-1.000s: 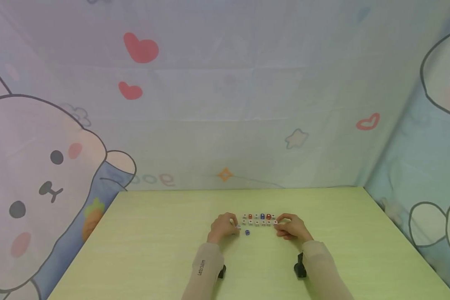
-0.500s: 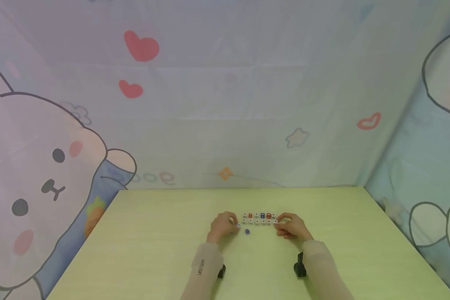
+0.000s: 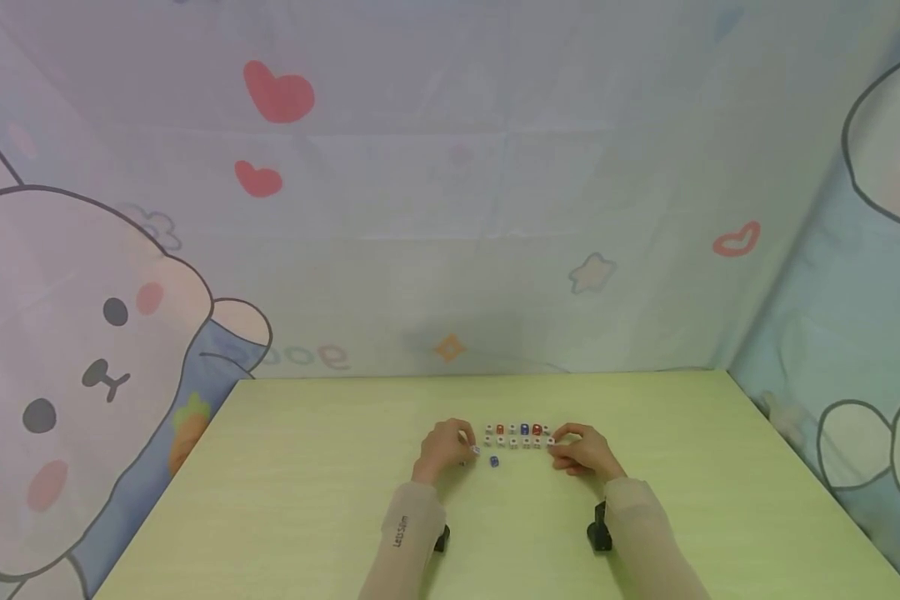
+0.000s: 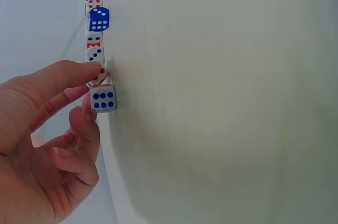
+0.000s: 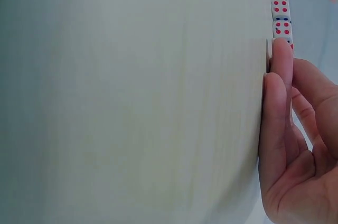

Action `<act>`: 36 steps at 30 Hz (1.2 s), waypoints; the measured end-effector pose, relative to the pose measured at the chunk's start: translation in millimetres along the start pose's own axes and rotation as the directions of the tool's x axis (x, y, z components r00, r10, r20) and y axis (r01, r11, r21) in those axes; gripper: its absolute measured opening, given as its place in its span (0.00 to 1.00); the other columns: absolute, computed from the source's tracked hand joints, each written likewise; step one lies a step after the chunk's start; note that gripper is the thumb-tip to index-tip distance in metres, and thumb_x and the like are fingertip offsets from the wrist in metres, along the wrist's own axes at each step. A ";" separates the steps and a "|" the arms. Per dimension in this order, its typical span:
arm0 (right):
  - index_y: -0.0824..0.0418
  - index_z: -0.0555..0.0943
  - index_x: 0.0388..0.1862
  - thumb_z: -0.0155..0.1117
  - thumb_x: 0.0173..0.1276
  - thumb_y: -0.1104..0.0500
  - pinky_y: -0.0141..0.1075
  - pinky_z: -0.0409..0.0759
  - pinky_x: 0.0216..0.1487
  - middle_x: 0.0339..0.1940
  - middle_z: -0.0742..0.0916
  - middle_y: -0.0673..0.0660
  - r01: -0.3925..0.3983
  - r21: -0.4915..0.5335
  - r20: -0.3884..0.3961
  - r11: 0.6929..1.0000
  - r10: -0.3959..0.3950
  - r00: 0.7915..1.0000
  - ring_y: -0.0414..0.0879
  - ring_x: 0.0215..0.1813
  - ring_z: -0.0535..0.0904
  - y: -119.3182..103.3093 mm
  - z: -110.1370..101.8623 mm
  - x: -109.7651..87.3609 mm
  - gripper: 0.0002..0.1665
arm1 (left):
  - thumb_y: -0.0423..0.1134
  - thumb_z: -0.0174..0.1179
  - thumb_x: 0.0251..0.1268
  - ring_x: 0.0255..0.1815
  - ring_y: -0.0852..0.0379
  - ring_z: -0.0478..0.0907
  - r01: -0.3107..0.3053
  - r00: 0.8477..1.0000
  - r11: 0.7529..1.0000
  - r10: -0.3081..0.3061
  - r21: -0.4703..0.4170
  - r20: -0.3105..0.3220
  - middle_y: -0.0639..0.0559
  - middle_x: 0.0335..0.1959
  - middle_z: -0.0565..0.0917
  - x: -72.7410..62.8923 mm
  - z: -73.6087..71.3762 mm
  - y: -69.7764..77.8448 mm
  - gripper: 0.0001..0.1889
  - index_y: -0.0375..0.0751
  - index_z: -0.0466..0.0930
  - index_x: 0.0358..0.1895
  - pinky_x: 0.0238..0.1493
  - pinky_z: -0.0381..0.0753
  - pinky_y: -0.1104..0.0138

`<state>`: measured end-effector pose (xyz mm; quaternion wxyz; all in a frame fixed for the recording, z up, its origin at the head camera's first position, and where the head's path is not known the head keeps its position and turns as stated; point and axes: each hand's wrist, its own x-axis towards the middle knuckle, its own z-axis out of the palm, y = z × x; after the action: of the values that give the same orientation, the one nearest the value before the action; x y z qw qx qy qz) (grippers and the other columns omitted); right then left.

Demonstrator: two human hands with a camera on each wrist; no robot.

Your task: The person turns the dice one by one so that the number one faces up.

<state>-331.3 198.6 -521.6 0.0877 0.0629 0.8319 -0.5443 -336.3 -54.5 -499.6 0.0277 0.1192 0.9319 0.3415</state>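
Observation:
My left hand (image 3: 444, 446) pinches a white die (image 4: 101, 76) between thumb and finger, and the die sits tilted at the fingertips. Just below it, a white die with six blue dots (image 4: 103, 99) lies close to the curled fingers. A blue die (image 3: 494, 461) stands by itself in front of the rows. My right hand (image 3: 585, 450) has its fingertips at the white die (image 3: 551, 442) on the right end of the front row. From the right wrist, that end die is mostly hidden behind extended fingers (image 5: 274, 108).
A front row of white dice (image 3: 513, 443) runs between the hands. Behind it stands a second row with white, red die (image 3: 500, 430) and blue die (image 3: 525, 429) pieces. The pale table (image 3: 307, 500) ends at a printed cloth backdrop (image 3: 450, 208).
The white die at my left fingertips has turned a little and now looks more tilted. My right hand stays at the row's end, and the rows have not moved.

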 end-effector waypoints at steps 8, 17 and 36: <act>0.63 0.76 0.44 0.65 0.56 0.60 0.28 0.75 0.16 0.13 0.83 0.51 0.002 0.002 0.014 1.000 -0.002 1.000 0.37 0.14 0.75 -1.3 -0.7 -0.9 0.17 | 0.32 0.66 0.42 0.22 0.58 0.72 0.005 0.999 1.000 -0.004 -0.021 0.041 0.48 0.29 0.82 0.8 0.4 0.2 0.07 0.41 0.80 0.28 0.22 0.70 0.69; 0.63 0.76 0.44 0.65 0.55 0.60 0.28 0.75 0.16 0.13 0.83 0.51 -0.007 0.011 0.018 1.000 0.007 1.000 0.37 0.14 0.76 -0.6 -1.1 1.7 0.17 | 0.42 0.62 0.52 0.23 0.59 0.74 0.015 0.999 0.999 -0.013 -0.040 0.052 0.49 0.30 0.82 2.9 -1.7 -2.0 0.07 0.42 0.80 0.29 0.23 0.72 0.70; 0.63 0.77 0.43 0.65 0.55 0.61 0.27 0.73 0.15 0.12 0.82 0.51 -0.017 0.010 0.010 1.000 0.016 1.000 0.37 0.12 0.73 0.8 0.4 1.5 0.16 | 0.40 0.67 0.45 0.21 0.59 0.73 0.015 0.997 1.000 -0.014 -0.007 0.071 0.51 0.28 0.83 2.5 2.1 -3.1 0.07 0.42 0.81 0.27 0.23 0.71 0.69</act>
<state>-332.6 198.6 -522.8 0.0958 0.0676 0.8283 -0.5480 -339.1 -54.9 -503.1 0.0636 0.1242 0.9299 0.3403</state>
